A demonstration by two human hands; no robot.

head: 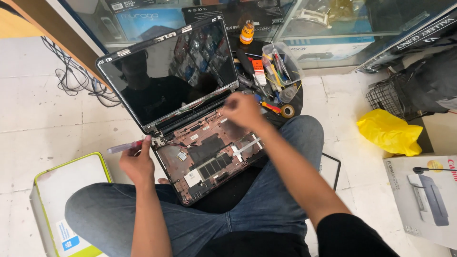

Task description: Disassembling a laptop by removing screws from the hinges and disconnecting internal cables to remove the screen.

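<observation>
The left hand [137,164] pinches a pen-like tool [124,146] beside the opened laptop [190,119]. The right hand [243,110] touches its far edge; its grip is blurred, I cannot tell.

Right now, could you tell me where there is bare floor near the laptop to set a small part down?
Bare tiles lie left of the laptop, between the cables and the green-edged case; another patch lies between the right knee and the yellow bag. It is crowded behind the right hand, around the tool tub.

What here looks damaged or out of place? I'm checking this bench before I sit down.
The laptop on the person's lap has no keyboard cover, so its boards and cables lie bare. The left hand holds a screwdriver; the right hand rests near the hinge.
</observation>
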